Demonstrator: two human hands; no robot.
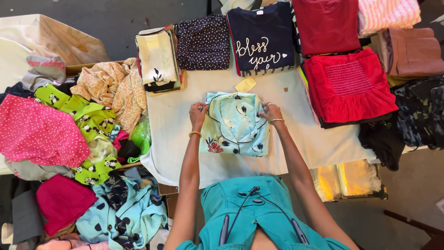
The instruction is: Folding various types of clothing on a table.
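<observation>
Both hands pinch the light blue printed shirt (pixel 235 122): your left hand (pixel 198 113) grips its left edge and your right hand (pixel 270 111) its right, keeping the fold square. It lies mid-table on the white cloth (pixel 175 139), with folded stacks behind, a loose heap to the left, and grey floor beyond.

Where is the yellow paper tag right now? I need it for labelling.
In the head view, the yellow tag lies on the white cloth, just beyond the folded light-blue shirt and below the navy shirt.
</observation>
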